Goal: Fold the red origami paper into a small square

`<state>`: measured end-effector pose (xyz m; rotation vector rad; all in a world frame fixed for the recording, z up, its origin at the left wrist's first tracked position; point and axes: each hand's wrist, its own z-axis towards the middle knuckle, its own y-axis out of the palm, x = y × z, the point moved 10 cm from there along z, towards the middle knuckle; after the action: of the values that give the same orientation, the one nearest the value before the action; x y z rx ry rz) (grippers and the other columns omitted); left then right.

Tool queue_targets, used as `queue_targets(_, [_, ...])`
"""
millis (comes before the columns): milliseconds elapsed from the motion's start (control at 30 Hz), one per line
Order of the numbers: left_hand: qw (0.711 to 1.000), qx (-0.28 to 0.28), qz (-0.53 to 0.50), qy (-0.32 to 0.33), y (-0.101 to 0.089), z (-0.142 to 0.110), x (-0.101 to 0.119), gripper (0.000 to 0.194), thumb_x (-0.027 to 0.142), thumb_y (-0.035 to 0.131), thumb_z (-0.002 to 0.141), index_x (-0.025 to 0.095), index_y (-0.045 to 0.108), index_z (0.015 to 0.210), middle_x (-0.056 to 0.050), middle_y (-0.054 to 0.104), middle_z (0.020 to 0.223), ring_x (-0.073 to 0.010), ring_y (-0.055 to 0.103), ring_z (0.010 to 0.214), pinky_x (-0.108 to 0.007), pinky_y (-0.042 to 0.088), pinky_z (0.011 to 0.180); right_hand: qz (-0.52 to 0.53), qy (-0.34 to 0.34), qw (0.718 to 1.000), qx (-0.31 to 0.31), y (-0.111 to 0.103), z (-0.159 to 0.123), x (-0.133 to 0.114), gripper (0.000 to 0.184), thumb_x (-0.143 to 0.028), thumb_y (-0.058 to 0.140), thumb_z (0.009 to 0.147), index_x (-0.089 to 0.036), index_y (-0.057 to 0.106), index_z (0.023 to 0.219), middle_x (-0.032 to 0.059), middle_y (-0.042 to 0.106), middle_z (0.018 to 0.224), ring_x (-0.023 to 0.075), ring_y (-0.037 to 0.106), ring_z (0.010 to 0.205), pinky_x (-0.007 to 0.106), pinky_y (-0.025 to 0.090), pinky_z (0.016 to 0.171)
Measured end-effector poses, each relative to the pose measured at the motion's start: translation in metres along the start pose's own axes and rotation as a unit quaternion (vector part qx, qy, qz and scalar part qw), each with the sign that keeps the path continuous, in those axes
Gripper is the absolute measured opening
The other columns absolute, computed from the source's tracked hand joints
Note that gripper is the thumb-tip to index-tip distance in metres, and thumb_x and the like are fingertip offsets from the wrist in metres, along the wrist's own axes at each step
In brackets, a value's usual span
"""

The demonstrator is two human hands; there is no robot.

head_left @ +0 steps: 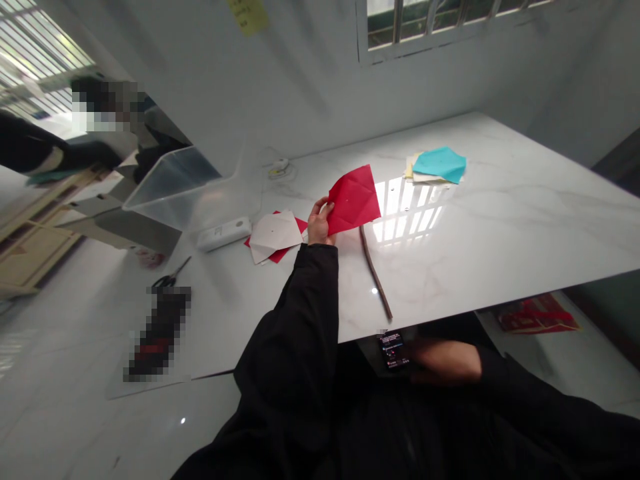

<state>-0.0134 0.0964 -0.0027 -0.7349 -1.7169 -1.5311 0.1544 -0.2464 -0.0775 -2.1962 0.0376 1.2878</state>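
Observation:
My left hand (319, 223) is closed on the lower left edge of a creased red sheet of paper (355, 200), held up over the white marble-patterned table (525, 220). Below the sheet lies a thin brown stick (374, 275), its upper end hidden behind the paper. To the left of that hand is a small pile of white paper (276, 235) and red paper (281, 255). Low by my lap, my right hand (445, 360) is smeared by motion, close to a phone (394, 350) with a lit screen. Whether its fingers touch the phone, I cannot tell.
Blue paper (440, 164) tops another pile farther back. On the left are a white oblong device (224, 233), a clear plastic bin (185, 187), scissors (167, 280) and a blurred-out dark object (159, 333). Another person's dark sleeve (30, 143) shows at far left.

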Motion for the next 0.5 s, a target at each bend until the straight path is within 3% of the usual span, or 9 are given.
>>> queue_targets(67, [1.000,0.007,-0.005,0.002,0.000,-0.001,0.001,0.038,0.020,0.092,0.061,0.023,0.066,0.089,0.001,0.077,0.081,-0.0216,0.078,0.091,-0.035,0.060,0.093,0.031,-0.040,0.994,-0.093,-0.006,-0.025,-0.044,0.056,-0.039,0.074,0.093,-0.024,0.068,0.146,0.0147,0.073,0.138,0.0377,0.070,0.128,0.052,0.054,0.112])
queue_targets(100, [1.000,0.010,-0.010,0.002,0.000,-0.001,0.001,0.039,0.019,0.092,0.060,0.023,0.065,0.087,0.001,0.077,0.080,-0.0209,0.078,0.088,-0.034,0.060,0.091,0.064,-0.094,0.983,-0.142,-0.016,-0.039,-0.074,0.052,-0.041,0.073,0.096,-0.021,0.070,0.144,0.0143,0.075,0.133,0.0337,0.072,0.125,0.045,0.055,0.110])
queue_targets(133, [1.000,0.015,-0.017,0.003,0.000,-0.001,0.001,0.039,0.018,0.091,0.059,0.023,0.063,0.086,0.002,0.076,0.079,-0.0202,0.077,0.086,-0.034,0.060,0.090,0.111,-0.139,0.971,-0.161,-0.036,-0.050,-0.099,0.048,-0.040,0.070,0.099,-0.018,0.071,0.142,0.0149,0.075,0.132,0.0301,0.073,0.124,0.040,0.055,0.109])
queue_targets(200, [0.999,0.024,-0.036,0.001,0.001,-0.002,0.001,0.039,0.016,0.090,0.059,0.023,0.062,0.086,0.002,0.076,0.079,-0.0190,0.076,0.085,-0.032,0.060,0.090,0.191,-0.188,0.958,-0.101,-0.097,-0.057,-0.125,0.038,-0.035,0.069,0.102,-0.016,0.074,0.134,0.0155,0.077,0.126,0.0259,0.073,0.120,0.036,0.055,0.106])
queue_targets(267, [0.998,0.022,-0.057,-0.005,0.005,-0.004,0.000,0.037,0.015,0.087,0.061,0.023,0.062,0.087,0.002,0.076,0.081,-0.0186,0.076,0.087,-0.032,0.060,0.091,0.251,-0.189,0.949,0.028,-0.166,-0.047,-0.117,0.031,-0.035,0.070,0.102,-0.017,0.075,0.127,0.0118,0.078,0.111,0.0215,0.075,0.105,0.037,0.059,0.098])
queue_targets(367, [0.997,-0.002,-0.075,-0.020,0.014,-0.007,0.000,0.032,0.015,0.084,0.067,0.023,0.063,0.090,0.000,0.077,0.087,-0.0190,0.077,0.094,-0.032,0.060,0.094,0.333,-0.169,0.892,0.255,-0.255,-0.020,-0.072,0.035,-0.042,0.077,0.096,-0.020,0.074,0.122,0.0062,0.075,0.101,0.0159,0.071,0.089,0.035,0.061,0.091])
queue_targets(500, [0.998,0.004,-0.055,-0.023,0.014,-0.009,0.002,0.025,0.015,0.081,0.074,0.023,0.062,0.088,-0.001,0.078,0.091,-0.0198,0.076,0.106,-0.032,0.059,0.099,0.406,-0.135,0.815,0.391,-0.308,0.033,-0.022,0.041,-0.050,0.086,0.087,-0.021,0.073,0.113,0.0046,0.070,0.103,0.0120,0.067,0.080,0.030,0.062,0.082])
